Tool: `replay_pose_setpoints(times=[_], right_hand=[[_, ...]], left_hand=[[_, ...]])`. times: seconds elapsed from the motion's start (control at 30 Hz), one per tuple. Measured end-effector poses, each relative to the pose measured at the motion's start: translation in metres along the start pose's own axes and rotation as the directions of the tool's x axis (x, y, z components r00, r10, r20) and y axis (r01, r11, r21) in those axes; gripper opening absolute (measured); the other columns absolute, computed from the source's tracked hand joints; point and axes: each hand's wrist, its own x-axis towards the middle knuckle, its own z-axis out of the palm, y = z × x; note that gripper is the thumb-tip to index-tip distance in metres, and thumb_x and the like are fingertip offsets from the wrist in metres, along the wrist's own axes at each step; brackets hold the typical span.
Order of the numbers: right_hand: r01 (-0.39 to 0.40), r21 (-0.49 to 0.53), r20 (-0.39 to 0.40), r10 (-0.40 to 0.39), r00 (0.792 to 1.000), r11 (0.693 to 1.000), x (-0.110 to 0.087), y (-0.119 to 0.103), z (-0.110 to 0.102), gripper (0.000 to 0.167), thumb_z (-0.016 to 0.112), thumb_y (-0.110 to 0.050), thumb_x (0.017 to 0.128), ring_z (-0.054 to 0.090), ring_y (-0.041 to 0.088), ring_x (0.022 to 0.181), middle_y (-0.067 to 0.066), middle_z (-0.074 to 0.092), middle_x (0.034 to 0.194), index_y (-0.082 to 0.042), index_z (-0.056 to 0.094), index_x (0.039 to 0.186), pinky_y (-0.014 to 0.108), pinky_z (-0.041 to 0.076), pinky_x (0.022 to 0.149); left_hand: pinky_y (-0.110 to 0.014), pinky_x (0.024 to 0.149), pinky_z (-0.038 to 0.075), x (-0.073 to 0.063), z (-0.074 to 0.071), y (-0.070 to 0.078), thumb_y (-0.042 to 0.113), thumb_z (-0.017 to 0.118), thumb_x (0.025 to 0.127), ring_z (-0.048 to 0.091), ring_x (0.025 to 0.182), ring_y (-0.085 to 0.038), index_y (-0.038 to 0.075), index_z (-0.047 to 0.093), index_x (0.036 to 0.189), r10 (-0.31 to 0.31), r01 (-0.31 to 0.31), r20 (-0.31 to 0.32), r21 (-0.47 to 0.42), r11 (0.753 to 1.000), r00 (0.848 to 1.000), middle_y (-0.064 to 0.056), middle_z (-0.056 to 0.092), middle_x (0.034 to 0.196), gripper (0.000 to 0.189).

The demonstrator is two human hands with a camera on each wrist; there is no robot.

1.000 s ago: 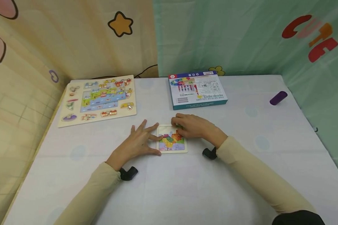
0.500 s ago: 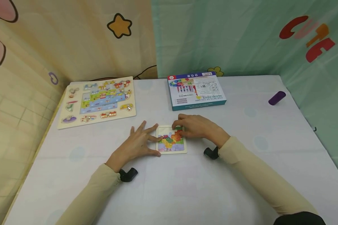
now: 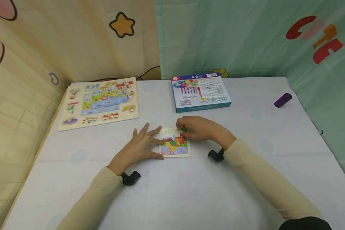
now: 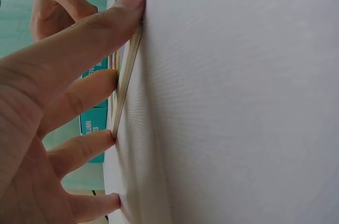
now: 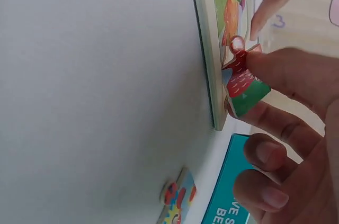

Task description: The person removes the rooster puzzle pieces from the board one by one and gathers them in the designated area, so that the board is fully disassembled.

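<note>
Pinching a red-and-green puzzle piece (image 5: 243, 84) with right hand (image 3: 202, 128) fingers at the puzzle tray (image 3: 176, 156), midway between side edges of the bench (image 3: 172, 198). Touching the tray with left hand (image 3: 139, 146) fingers spread.

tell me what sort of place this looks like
Probably a children's play corner, or a space dressed as one: cartoon-printed curtains hang around a white-covered table, which holds a small jigsaw and a larger picture-puzzle board.
</note>
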Motion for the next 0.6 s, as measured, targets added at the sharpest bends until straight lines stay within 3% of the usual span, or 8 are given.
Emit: replay_pose_setpoints(times=[0.27,0.37,0.6], right_hand=[[-0.118,0.184,-0.1,0.138,0.985,0.976,-0.008,0.0,0.004,0.032,0.075,-0.026,0.089,0.059,0.018,0.091,0.0,0.069,0.103,-0.016,0.063,0.117,0.034,0.051,0.085],[-0.098,0.215,-0.147,0.131,0.98,0.972,-0.013,0.001,0.006,0.029,0.076,-0.024,0.088,0.06,0.017,0.093,-0.002,0.071,0.105,-0.018,0.071,0.116,0.033,0.05,0.084],[-0.036,0.338,-0.219,0.116,0.969,0.94,-0.021,0.01,0.011,0.028,0.072,-0.01,0.089,0.055,0.015,0.081,-0.001,0.072,0.113,-0.017,0.075,0.116,0.028,0.04,0.063]], left_hand=[[-0.08,0.102,0.008,0.0,0.0,0.0,0.051,0.087,0.065,0.011,0.145,-0.049,0.023,0.073,0.118,-0.001,0.001,0.0,-0.006,1.0,1.0,-0.004,0.037,0.155,0.063],[-0.08,0.102,0.009,0.0,0.001,0.0,0.051,0.088,0.064,0.012,0.145,-0.049,0.023,0.074,0.118,0.001,-0.001,-0.004,-0.001,1.0,1.0,-0.005,0.038,0.155,0.062],[-0.08,0.101,0.009,0.0,0.001,0.001,0.05,0.088,0.064,0.013,0.145,-0.05,0.022,0.073,0.118,0.005,-0.005,-0.007,0.0,1.0,1.0,-0.006,0.038,0.155,0.063]])
